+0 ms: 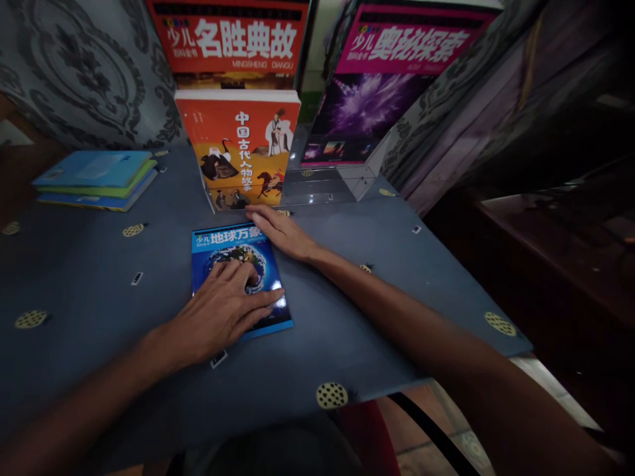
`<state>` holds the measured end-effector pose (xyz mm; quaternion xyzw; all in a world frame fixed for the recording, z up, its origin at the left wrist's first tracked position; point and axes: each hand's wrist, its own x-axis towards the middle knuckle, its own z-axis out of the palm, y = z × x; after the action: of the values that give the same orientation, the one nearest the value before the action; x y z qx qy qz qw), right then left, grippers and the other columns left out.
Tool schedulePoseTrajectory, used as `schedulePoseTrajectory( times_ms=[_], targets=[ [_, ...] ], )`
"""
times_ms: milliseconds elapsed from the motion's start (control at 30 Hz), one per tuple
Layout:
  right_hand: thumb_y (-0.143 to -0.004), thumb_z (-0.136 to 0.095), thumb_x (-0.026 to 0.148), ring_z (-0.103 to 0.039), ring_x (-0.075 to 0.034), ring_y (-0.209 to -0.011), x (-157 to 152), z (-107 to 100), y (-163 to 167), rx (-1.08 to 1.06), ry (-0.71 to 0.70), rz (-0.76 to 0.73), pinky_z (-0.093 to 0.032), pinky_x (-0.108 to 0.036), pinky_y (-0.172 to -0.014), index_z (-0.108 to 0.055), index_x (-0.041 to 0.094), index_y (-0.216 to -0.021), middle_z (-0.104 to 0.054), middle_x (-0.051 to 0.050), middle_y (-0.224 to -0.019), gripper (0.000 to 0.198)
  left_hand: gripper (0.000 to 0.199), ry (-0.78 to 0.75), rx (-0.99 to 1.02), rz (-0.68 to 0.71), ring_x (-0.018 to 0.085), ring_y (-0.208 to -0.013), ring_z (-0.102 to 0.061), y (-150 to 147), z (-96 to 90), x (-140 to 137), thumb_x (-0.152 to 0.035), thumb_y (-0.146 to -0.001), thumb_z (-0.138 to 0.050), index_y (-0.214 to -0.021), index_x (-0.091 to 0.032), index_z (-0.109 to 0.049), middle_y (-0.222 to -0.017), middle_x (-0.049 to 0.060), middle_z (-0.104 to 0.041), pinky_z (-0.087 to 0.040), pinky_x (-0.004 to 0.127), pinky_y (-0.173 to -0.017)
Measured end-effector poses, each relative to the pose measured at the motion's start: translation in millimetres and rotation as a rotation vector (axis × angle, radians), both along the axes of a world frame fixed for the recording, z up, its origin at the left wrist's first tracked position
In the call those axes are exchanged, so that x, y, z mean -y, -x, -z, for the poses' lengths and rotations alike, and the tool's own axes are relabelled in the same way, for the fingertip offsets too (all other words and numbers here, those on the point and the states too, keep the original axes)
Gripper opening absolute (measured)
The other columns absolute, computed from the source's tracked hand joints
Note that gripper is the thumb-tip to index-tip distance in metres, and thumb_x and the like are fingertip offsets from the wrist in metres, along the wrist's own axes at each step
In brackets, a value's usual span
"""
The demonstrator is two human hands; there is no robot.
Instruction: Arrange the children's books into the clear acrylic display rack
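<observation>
A blue book (201, 268) with a globe on its cover lies flat on the table in front of me. Across the lower half of that cover rests my left hand (231, 301), fingers spread, hiding part of the globe. My right hand (280, 231) lies at the book's upper right corner, fingers stretched out and covering the end of the title. Just beyond my right fingertips stands an orange book (243, 155) with painted figures and a horse, leaning back in a clear stand.
Behind it are a red book (238, 46) and, to the right, a purple book (377, 86) on a clear acrylic stand (322, 188). A stack of thin books (94, 172) lies at the left. The table (163, 317) has a pineapple-print cloth; its edge runs along the right. Patterned curtains (89, 73) hang behind.
</observation>
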<state>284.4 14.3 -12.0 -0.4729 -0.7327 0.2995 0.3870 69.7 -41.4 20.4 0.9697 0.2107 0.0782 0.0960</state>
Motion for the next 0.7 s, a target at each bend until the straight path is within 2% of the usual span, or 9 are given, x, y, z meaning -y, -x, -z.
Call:
schedulePoseTrajectory(
  times_ms=[100, 267, 400, 500, 700],
  targets=[
    [-0.105, -0.033, 0.051, -0.058, -0.02, -0.129, -0.5, 0.7, 0.1, 0.001, -0.016, -0.005, -0.043, -0.04, -0.112, -0.053, 0.021, -0.137, -0.061, -0.008, -0.139, 0.048, 0.037, 0.042, -0.007, 0.028, 0.024, -0.098, -0.048, 3.7, -0.8, 10.7, -0.046, -0.103, -0.041, -0.134, -0.043, -0.06, -0.106, 0.005, -0.053, -0.041, 0.044, -0.091],
    [-0.105, -0.031, 0.051, -0.057, -0.021, -0.129, 2.8, 3.1, 3.1, 0.089, -0.047, 0.003, -0.043, -0.041, -0.112, -0.051, 0.02, -0.14, -0.061, -0.01, -0.139, 0.05, 0.037, 0.044, 0.018, 0.056, 0.025, -0.105, -0.048, 8.0, 2.2, 20.3, -0.048, -0.1, -0.048, -0.135, -0.042, -0.059, -0.112, 0.005, -0.054, -0.037, 0.049, -0.101],
    [-0.104, -0.036, 0.047, -0.045, -0.025, -0.142, 10.0, 5.7, 10.7, 0.306, -0.085, 0.011, -0.032, -0.049, -0.12, -0.046, 0.018, -0.145, -0.053, -0.013, -0.149, 0.05, 0.036, 0.039, 0.068, 0.056, 0.024, -0.103, -0.051, 8.6, 5.4, 20.6, -0.045, -0.1, -0.049, -0.134, -0.039, -0.059, -0.109, 0.005, -0.056, -0.039, 0.049, -0.098],
    [-0.103, -0.043, 0.042, -0.032, -0.028, -0.15, 15.7, 6.4, 16.8, 0.46, -0.105, 0.016, -0.023, -0.052, -0.123, -0.045, 0.014, -0.147, -0.045, -0.018, -0.155, 0.053, 0.033, 0.041, 0.118, 0.023, 0.024, -0.103, -0.052, 8.5, 7.5, 18.6, -0.038, -0.102, -0.047, -0.132, -0.033, -0.061, -0.11, 0.006, -0.057, -0.044, 0.045, -0.094],
    [-0.103, -0.04, 0.036, -0.028, -0.029, -0.152, 33.4, 5.2, 25.5, 0.572, -0.106, 0.061, -0.025, -0.058, -0.121, -0.046, 0.015, -0.147, -0.039, -0.018, -0.158, 0.049, 0.031, -0.02, 0.186, -0.111, 0.024, -0.11, -0.053, 12.9, 14.8, 5.0, -0.025, -0.1, -0.048, -0.126, -0.027, -0.064, -0.119, 0.009, -0.059, -0.047, 0.044, -0.096]
  ],
)
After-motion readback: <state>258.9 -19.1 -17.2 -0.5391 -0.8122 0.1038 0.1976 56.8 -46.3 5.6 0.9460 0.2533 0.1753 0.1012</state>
